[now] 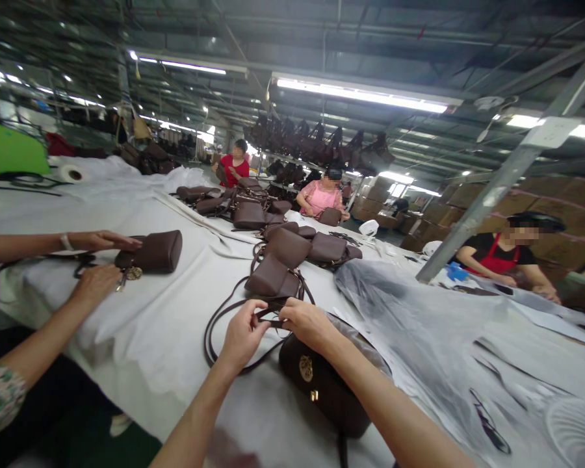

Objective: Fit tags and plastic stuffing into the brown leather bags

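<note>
A dark brown handbag [338, 383] with a gold emblem and a gold clasp lies tilted on the table in front of me. Between my hands runs its dark strap [272, 323], part of it looping out to the left. My left hand [244, 331] pinches the strap between thumb and fingers. Just above the bag's upper left end, my right hand [308, 323] is closed on the same strap, its wrist crossing over the bag. Brown bags [273, 276] of a similar kind lie right behind my hands.
At left, a co-worker's hands [100, 279] rest on another brown bag [158, 251]. Clear plastic sheeting [370, 292] covers the table [175, 364] on the right, near black-handled scissors [490, 422]. Other people stand across the table. A slanted metal post [487, 195] rises at right.
</note>
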A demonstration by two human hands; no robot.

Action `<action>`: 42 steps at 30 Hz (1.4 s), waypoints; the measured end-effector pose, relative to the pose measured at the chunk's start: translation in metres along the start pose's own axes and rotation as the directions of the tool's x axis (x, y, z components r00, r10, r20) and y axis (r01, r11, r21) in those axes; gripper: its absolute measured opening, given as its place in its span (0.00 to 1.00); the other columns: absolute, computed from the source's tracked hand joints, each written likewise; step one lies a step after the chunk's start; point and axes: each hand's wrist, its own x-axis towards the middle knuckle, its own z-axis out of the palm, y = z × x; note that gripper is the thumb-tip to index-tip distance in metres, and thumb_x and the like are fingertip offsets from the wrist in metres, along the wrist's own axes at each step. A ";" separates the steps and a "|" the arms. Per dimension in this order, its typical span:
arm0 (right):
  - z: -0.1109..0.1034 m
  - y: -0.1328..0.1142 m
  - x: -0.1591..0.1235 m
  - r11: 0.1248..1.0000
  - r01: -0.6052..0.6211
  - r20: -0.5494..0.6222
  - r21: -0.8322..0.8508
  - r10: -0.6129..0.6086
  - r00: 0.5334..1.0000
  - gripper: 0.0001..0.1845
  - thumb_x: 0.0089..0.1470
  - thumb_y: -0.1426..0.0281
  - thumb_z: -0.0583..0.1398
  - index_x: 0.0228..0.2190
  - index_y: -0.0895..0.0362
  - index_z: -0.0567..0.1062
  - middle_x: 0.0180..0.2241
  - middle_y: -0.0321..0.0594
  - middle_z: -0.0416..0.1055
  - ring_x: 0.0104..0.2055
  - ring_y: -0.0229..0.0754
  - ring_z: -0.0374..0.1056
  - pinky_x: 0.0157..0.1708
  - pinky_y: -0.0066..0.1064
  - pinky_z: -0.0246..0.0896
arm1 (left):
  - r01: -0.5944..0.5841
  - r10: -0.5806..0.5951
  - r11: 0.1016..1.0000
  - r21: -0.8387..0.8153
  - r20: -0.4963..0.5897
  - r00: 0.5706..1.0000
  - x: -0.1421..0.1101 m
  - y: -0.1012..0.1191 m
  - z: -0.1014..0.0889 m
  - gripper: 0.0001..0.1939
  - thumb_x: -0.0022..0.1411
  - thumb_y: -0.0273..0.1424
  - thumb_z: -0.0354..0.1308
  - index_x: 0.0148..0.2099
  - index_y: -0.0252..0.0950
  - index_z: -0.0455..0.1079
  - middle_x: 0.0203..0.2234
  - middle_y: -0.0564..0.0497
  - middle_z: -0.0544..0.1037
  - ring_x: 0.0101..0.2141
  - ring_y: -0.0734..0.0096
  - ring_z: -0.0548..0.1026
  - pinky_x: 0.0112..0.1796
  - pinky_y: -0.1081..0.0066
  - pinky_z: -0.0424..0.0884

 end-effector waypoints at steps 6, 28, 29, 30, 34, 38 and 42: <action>0.000 0.007 -0.010 0.995 0.060 -0.037 0.080 -0.057 0.998 0.07 0.57 0.73 0.60 0.36 0.55 0.79 0.36 0.38 0.72 0.37 0.37 0.70 0.33 0.24 0.56 | -0.033 -0.014 0.952 0.306 0.150 0.989 -0.004 -0.010 0.010 0.17 0.50 0.27 0.62 0.45 0.39 0.72 0.38 0.48 0.79 0.40 0.60 0.74 0.40 0.66 0.65; -0.005 0.027 -0.042 0.985 -0.171 -0.070 0.006 0.171 0.983 0.46 0.44 0.69 0.70 0.61 0.58 0.58 0.50 0.53 0.69 0.51 0.54 0.68 0.47 0.39 0.62 | 0.454 -0.475 0.878 0.151 0.389 0.789 -0.061 -0.048 -0.098 0.16 0.48 0.44 0.57 0.28 0.35 0.68 0.16 0.56 0.68 0.18 0.73 0.64 0.22 0.74 0.56; -0.007 0.025 -0.043 0.988 -0.153 -0.060 0.000 0.153 0.986 0.45 0.45 0.70 0.69 0.61 0.59 0.58 0.49 0.52 0.70 0.50 0.53 0.68 0.47 0.38 0.62 | 0.394 -0.457 0.889 0.234 0.397 0.796 -0.063 -0.044 -0.104 0.14 0.48 0.42 0.57 0.27 0.35 0.69 0.17 0.54 0.70 0.21 0.70 0.67 0.24 0.73 0.59; -0.008 0.024 -0.044 0.990 -0.140 -0.056 -0.008 0.139 0.989 0.45 0.45 0.71 0.69 0.61 0.59 0.58 0.48 0.51 0.71 0.50 0.53 0.68 0.46 0.37 0.62 | 0.313 -0.420 0.899 0.307 0.393 0.818 -0.064 -0.038 -0.106 0.12 0.48 0.40 0.58 0.26 0.35 0.70 0.20 0.52 0.73 0.25 0.67 0.70 0.28 0.71 0.63; -0.012 0.019 -0.048 0.995 -0.096 -0.045 -0.002 0.096 0.994 0.43 0.47 0.76 0.66 0.62 0.60 0.57 0.48 0.51 0.71 0.50 0.52 0.68 0.46 0.35 0.61 | 0.205 -0.291 0.939 0.275 0.321 0.901 -0.047 -0.011 -0.067 0.15 0.52 0.41 0.60 0.37 0.36 0.77 0.39 0.45 0.79 0.43 0.56 0.73 0.43 0.65 0.67; -0.014 0.014 -0.058 0.999 -0.031 -0.066 0.030 0.033 0.997 0.38 0.48 0.78 0.63 0.60 0.58 0.59 0.47 0.48 0.72 0.49 0.50 0.68 0.45 0.33 0.61 | 0.552 -0.437 0.791 -0.263 0.388 0.811 -0.003 0.001 0.007 0.16 0.56 0.43 0.61 0.35 0.32 0.73 0.33 0.43 0.79 0.38 0.58 0.76 0.40 0.63 0.71; -0.012 0.010 -0.069 0.998 0.000 -0.102 0.061 0.007 0.995 0.30 0.49 0.80 0.60 0.54 0.56 0.65 0.44 0.44 0.72 0.46 0.47 0.69 0.43 0.33 0.61 | 0.544 -0.387 0.731 -0.411 0.406 0.828 0.049 0.020 0.044 0.12 0.62 0.34 0.56 0.28 0.33 0.66 0.22 0.49 0.74 0.25 0.71 0.74 0.35 0.68 0.72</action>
